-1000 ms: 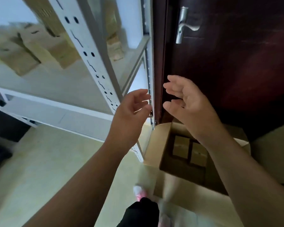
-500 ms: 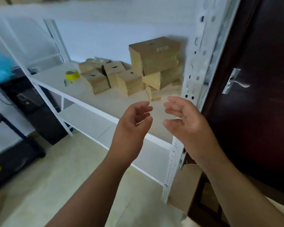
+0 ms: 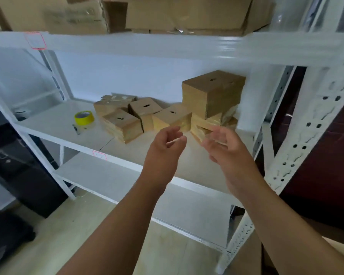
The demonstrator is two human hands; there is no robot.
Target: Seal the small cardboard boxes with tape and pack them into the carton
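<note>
Head view, first speaker: how are the two hands shown?

Second speaker: Both are raised side by side before the white shelf unit (image 3: 54, 120). The left hand (image 3: 163, 149) is seen from the back, its fingers loosely curled with nothing grasped. The right hand (image 3: 224, 149) is held with fingers relaxed and spread, likewise empty. It is blurred, and whether its fingertips touch the nearest box cannot be told.

First speaker: Where are the task's things located?

Second speaker: The small cardboard boxes (image 3: 173, 118) are clustered on the middle shelf, just beyond the hands. Several lie low and tilted against one another. A taller stack (image 3: 213, 92) is set at the right end, near the perforated upright (image 3: 298, 135). The yellow tape roll (image 3: 83, 118) is laid flat on the same shelf, left of the boxes and apart from them. Large cartons (image 3: 187, 14) are stored on the shelf above.
</note>
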